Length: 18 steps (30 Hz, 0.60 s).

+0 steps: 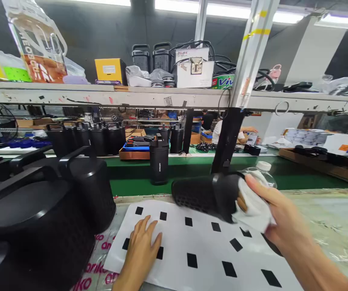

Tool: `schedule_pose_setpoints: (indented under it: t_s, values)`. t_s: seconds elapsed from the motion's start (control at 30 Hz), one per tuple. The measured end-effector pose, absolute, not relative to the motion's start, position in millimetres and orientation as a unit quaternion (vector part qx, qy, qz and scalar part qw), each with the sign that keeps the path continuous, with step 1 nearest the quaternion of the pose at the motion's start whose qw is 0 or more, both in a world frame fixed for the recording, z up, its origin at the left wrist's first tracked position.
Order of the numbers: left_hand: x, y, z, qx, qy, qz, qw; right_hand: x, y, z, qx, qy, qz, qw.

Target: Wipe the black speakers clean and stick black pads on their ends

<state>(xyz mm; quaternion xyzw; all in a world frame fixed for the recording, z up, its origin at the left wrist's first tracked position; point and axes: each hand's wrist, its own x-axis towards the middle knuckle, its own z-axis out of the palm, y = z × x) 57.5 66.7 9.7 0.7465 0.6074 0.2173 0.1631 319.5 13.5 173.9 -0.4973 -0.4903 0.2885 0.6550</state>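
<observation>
My right hand (275,206) is closed around a crumpled white cloth (252,208) at the end of a black plastic housing (202,193). The housing lies nearly sideways in the air above a white sheet (205,242), is blurred and has a patterned side. How the fingers grip the housing behind the cloth is hidden. Fingers spread, my left hand (143,244) rests on the left part of the sheet, holding nothing. Several small black rectangular pieces (192,260) are laid out in rows on that sheet, with some beside my left fingers.
Large black housings with handles (83,182) crowd the left side. A smaller black unit (159,161) stands upright on the green conveyor (134,173). Behind my right hand is a clear bottle (263,171). A metal post (240,81) and loaded shelf (149,97) cross ahead; a co-worker (218,131) sits beyond.
</observation>
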Motion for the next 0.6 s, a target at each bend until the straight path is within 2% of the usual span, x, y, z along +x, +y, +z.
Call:
schedule_pose_setpoints:
  t_s: [0.2, 0.33, 0.47, 0.6]
  values:
    - [64.0, 56.7, 12.4, 0.768, 0.591, 0.204, 0.143, 306.5, 150.1, 133.9, -0.591, -0.578, 0.125, 0.549]
    - [68.2, 59.2, 5.9, 0.759, 0.604, 0.216, 0.112, 314.5, 229.0, 98.5, -0.626, -0.671, 0.015, 0.396]
    - [68.8, 70.0, -11.4, 0.734, 0.622, 0.250, 0.111, 327.5, 268.5, 66.8, -0.624, -0.747, -0.045, 0.227]
    - [64.5, 79.8, -32.4, 0.724, 0.616, 0.288, 0.115, 331.9, 275.7, 61.4, -0.622, -0.757, -0.116, 0.166]
